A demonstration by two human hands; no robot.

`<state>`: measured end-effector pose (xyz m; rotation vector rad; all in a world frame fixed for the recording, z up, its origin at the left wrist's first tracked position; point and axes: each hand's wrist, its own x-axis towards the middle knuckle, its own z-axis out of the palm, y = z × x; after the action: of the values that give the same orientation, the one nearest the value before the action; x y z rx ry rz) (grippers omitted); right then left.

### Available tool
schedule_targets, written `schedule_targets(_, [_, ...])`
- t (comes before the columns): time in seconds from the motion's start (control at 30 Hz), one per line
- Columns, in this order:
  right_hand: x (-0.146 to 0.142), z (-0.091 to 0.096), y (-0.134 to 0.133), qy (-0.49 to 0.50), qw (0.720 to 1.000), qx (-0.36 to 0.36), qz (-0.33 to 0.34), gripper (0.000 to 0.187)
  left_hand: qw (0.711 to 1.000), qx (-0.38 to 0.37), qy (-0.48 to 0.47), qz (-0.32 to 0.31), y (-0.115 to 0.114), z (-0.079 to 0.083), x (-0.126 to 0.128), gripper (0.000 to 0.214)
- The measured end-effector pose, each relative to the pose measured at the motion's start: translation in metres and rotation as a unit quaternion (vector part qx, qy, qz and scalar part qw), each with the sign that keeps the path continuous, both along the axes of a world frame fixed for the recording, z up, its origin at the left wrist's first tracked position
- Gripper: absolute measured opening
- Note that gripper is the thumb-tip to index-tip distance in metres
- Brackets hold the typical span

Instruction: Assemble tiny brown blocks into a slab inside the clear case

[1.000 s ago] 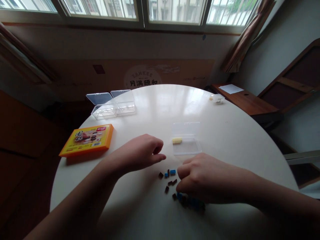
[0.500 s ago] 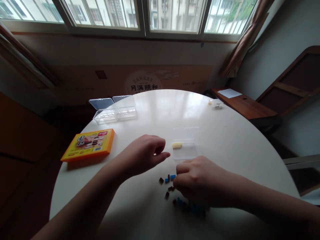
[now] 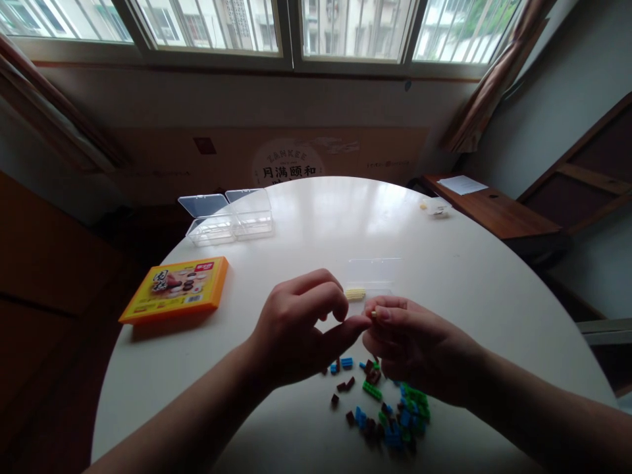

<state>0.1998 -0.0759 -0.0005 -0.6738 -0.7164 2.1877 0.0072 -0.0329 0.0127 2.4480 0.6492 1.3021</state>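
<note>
Both my hands are raised above the round white table (image 3: 444, 263), fingertips meeting in front of me. My right hand (image 3: 415, 345) pinches a tiny yellowish brick (image 3: 374, 315) between thumb and forefinger. My left hand (image 3: 301, 326) is curled, its forefinger tip touching that brick. Below them lies a loose heap of small blue, green and brown bricks (image 3: 390, 408). Just behind my hands stands an open clear plastic box (image 3: 375, 273) holding a short yellow strip of bricks (image 3: 355, 293).
An orange flat box (image 3: 175, 288) lies at the table's left. Two open clear plastic boxes (image 3: 230, 217) stand at the far left. A small clear packet (image 3: 435, 207) sits at the far right edge, beside a wooden desk with a paper sheet (image 3: 461, 184).
My right hand has lifted off the heap with a small brick, uncovering the bricks. My left hand rose and moved right to meet it.
</note>
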Motion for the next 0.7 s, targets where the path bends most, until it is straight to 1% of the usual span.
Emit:
schedule_targets(0.1, [-0.002, 0.001, -0.002, 0.016, 1.000, -0.019, 0.002, 0.016, 1.000, -0.003, -0.007, -0.002, 0.000, 0.000, 0.000, 0.031])
schedule_targets(0.2, [-0.001, -0.002, -0.002, 0.021, 1.000, -0.023, -0.003, 0.014, 1.000, 0.000, -0.010, 0.000, -0.001, 0.002, 0.000, 0.029])
schedule_targets(0.37, [0.000, -0.005, -0.001, -0.001, 1.000, 0.002, -0.019, 0.012, 0.999, 0.033, -0.010, 0.012, -0.005, 0.006, 0.002, 0.011])
schedule_targets(0.43, [0.000, -0.005, -0.002, -0.009, 1.000, 0.014, -0.023, 0.012, 0.999, 0.046, -0.007, 0.012, -0.007, 0.008, 0.002, 0.007])
schedule_targets(0.53, [-0.001, -0.003, -0.004, -0.010, 0.999, 0.021, -0.027, 0.013, 0.998, 0.060, -0.007, 0.011, -0.009, 0.010, 0.002, 0.006])
schedule_targets(0.7, [-0.002, -0.003, -0.004, 0.007, 0.999, 0.020, -0.026, 0.013, 0.997, 0.080, 0.005, 0.003, -0.011, 0.011, 0.001, 0.014])
